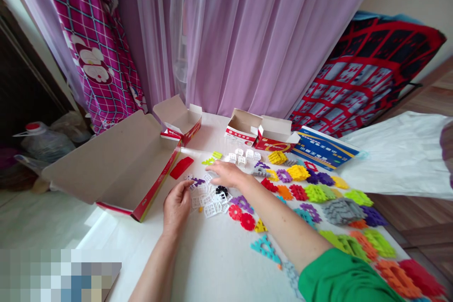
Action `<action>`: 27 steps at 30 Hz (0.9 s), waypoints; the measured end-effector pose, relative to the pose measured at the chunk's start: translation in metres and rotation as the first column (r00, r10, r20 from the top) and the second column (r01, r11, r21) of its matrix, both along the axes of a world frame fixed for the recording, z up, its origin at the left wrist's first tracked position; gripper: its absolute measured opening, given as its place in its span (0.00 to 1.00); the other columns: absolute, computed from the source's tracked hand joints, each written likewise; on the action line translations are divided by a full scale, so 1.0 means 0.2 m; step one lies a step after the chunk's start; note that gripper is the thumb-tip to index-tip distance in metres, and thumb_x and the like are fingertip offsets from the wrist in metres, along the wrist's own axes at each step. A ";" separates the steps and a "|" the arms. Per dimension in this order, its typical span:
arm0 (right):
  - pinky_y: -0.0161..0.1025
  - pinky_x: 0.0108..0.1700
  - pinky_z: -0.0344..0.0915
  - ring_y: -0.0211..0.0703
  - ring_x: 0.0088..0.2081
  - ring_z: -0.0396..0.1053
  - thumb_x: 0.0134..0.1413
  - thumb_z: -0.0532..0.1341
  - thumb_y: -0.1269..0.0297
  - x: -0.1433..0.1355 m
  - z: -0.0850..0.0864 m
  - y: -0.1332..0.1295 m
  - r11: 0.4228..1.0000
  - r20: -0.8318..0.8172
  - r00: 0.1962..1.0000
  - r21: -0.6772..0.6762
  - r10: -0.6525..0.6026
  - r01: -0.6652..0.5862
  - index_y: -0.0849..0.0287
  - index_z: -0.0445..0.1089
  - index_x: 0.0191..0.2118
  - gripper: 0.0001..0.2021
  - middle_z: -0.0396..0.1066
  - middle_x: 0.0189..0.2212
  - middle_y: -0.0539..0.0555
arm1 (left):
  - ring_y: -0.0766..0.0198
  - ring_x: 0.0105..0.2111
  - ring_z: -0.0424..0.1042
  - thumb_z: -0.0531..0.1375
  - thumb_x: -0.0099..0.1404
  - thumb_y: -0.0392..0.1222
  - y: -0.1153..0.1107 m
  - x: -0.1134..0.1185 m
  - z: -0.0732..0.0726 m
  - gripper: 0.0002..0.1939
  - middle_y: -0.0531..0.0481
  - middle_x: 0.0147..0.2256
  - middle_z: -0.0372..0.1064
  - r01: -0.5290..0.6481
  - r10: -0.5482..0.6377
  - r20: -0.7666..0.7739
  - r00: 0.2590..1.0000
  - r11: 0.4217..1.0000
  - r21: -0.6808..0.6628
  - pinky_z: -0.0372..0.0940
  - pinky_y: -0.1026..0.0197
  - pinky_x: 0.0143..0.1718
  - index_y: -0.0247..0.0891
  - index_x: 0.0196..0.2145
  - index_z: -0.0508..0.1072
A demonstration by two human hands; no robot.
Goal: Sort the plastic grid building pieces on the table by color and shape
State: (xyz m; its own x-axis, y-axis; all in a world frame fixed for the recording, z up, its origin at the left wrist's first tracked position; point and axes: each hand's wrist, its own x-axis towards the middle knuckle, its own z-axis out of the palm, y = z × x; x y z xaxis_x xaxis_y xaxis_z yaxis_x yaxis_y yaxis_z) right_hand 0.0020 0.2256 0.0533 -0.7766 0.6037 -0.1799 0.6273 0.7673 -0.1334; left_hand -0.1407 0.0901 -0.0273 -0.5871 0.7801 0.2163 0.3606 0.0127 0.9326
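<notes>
My left hand [177,205] rests at the left edge of a loose pile of white plastic lattice pieces [212,209]. Its fingers are curled together, and whatever they may hold is hidden. Just beyond its fingertips lies a small purple piece [198,181]. My right hand [226,173] reaches over the far side of the pile with fingers stretched out, holding nothing that I can see. A black round piece [222,190] lies among the white ones. Behind the right hand stand small white pieces [241,160] in a group, beside lime green pieces [212,158].
A large open cardboard box [138,174] stands at the left, with a red piece [181,168] beside it. Smaller open boxes [184,120] line the back near the curtain [226,33]. Colourful interlocking pieces [299,192] spread along the right, near a blue printed box panel [323,148].
</notes>
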 end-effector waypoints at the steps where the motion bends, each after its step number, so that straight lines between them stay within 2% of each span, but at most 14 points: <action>1: 0.38 0.47 0.64 0.47 0.49 0.69 0.54 0.62 0.59 -0.01 0.00 -0.01 1.000 0.011 1.000 -0.004 0.005 -0.005 0.50 0.70 0.55 0.21 0.70 0.50 0.54 | 0.58 0.38 0.76 0.52 0.59 0.44 0.00 0.00 0.00 0.16 0.47 0.36 0.78 -0.001 0.001 0.001 1.000 1.000 0.004 0.69 0.56 0.43 0.40 0.37 0.77; 7: 0.38 0.44 0.64 0.48 0.48 0.70 0.54 0.61 0.55 -0.03 -0.01 -0.04 0.996 0.086 0.996 0.088 -0.028 0.020 0.54 0.74 0.46 0.16 0.72 0.47 0.56 | 0.58 0.38 0.76 0.53 0.58 0.43 0.00 0.00 -0.01 0.15 0.48 0.36 0.78 0.008 -0.008 0.007 1.000 1.000 0.006 0.69 0.57 0.44 0.40 0.37 0.77; 10: 0.39 0.44 0.64 0.49 0.47 0.71 0.55 0.60 0.54 0.01 -0.01 -0.03 0.987 0.099 0.994 0.155 -0.053 0.037 0.55 0.74 0.45 0.16 0.73 0.47 0.57 | 0.58 0.38 0.76 0.54 0.58 0.44 0.00 0.00 -0.01 0.15 0.48 0.37 0.78 0.009 -0.009 0.014 1.000 1.000 0.003 0.69 0.57 0.44 0.41 0.37 0.77; 12: 0.39 0.45 0.64 0.48 0.48 0.70 0.56 0.60 0.53 0.06 0.01 0.00 0.981 0.070 0.993 0.174 -0.098 0.084 0.54 0.73 0.47 0.16 0.72 0.48 0.56 | 0.58 0.39 0.76 0.54 0.58 0.44 0.00 0.00 0.00 0.15 0.48 0.37 0.78 0.007 -0.007 0.017 1.000 1.000 -0.006 0.69 0.56 0.44 0.41 0.37 0.77; 15: 0.38 0.46 0.63 0.47 0.48 0.70 0.58 0.58 0.52 0.15 0.08 0.12 0.951 0.020 0.972 0.212 -0.236 0.226 0.53 0.72 0.50 0.18 0.71 0.50 0.56 | 0.57 0.40 0.76 0.54 0.59 0.45 0.00 0.01 -0.01 0.15 0.47 0.38 0.78 0.003 -0.003 0.015 1.000 1.000 -0.018 0.68 0.55 0.45 0.41 0.37 0.78; 17: 0.38 0.46 0.63 0.48 0.50 0.69 0.59 0.58 0.52 0.20 0.13 0.21 0.918 0.019 0.945 0.243 -0.326 0.312 0.53 0.72 0.50 0.18 0.71 0.51 0.56 | 0.57 0.41 0.76 0.54 0.59 0.46 0.00 0.00 -0.01 0.15 0.47 0.39 0.78 0.002 -0.002 0.008 1.000 1.000 -0.023 0.68 0.55 0.45 0.41 0.38 0.78; 19: 0.39 0.46 0.63 0.49 0.50 0.68 0.58 0.59 0.52 0.23 0.15 0.27 0.904 0.038 0.929 0.250 -0.367 0.347 0.53 0.73 0.49 0.17 0.71 0.51 0.55 | 0.57 0.41 0.76 0.54 0.60 0.46 0.00 0.00 -0.02 0.15 0.47 0.39 0.78 0.002 -0.002 0.002 1.000 1.000 -0.031 0.68 0.55 0.45 0.41 0.38 0.78; 27: 0.40 0.45 0.63 0.50 0.51 0.68 0.57 0.58 0.52 0.23 0.10 0.32 0.912 0.068 0.926 0.215 -0.371 0.349 0.54 0.73 0.49 0.18 0.71 0.52 0.56 | 0.57 0.39 0.76 0.53 0.60 0.45 -0.01 0.01 0.00 0.15 0.48 0.38 0.78 0.004 -0.005 -0.022 1.000 0.999 -0.037 0.69 0.56 0.44 0.41 0.38 0.78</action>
